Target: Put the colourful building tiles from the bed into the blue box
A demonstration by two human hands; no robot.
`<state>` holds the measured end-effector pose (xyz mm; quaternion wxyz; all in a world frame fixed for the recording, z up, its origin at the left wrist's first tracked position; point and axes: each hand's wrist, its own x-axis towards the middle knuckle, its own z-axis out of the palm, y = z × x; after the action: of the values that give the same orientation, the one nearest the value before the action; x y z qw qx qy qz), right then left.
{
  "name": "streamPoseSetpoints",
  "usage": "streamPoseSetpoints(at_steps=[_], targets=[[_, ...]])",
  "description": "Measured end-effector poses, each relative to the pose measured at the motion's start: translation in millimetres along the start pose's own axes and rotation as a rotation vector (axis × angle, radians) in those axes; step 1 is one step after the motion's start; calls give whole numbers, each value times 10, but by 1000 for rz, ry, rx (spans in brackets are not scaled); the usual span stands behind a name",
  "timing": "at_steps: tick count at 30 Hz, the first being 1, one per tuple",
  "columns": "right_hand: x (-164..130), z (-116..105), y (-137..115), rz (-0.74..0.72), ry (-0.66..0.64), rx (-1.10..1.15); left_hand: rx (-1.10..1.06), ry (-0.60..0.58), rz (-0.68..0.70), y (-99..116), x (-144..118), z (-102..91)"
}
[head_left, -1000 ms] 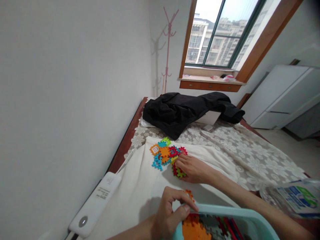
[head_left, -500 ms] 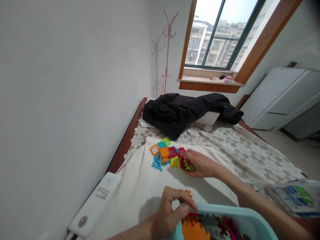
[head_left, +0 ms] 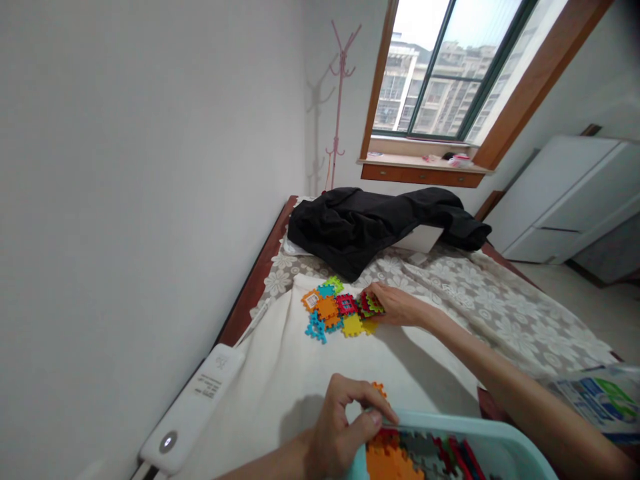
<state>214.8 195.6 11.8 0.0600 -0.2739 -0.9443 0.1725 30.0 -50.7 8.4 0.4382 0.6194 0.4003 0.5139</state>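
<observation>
R hand (head_left: 397, 305) pinching red/green tiles (head_left: 371, 303) at pile on bed; L hand (head_left: 340, 427) gripping bin rim (head_left: 450, 427). Keep stack pinched square, bin steady.

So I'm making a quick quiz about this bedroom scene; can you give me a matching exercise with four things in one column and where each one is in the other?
Things:
1. black garment
2. white power strip
3. pink coat stand
4. teal basket

Places:
A. at the bottom edge, its rim pinched by the left hand
B. upright in the corner left of the window
C. draped over the far end of the bed
D. on the bed's left edge, next to the wall

Pairs: 1-C, 2-D, 3-B, 4-A
</observation>
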Motion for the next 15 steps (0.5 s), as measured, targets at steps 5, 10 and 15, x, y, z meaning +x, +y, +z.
streamPoseSetpoints(at_steps=[5,10,15], targets=[[-104,8,16,56,72,45,8,11,0,4,1,-12],[-272,110,-151,235,189,111,-27,19,9,11,-3,3],[-318,365,-412,275,244,65,-40,8,-2,10,2,0]])
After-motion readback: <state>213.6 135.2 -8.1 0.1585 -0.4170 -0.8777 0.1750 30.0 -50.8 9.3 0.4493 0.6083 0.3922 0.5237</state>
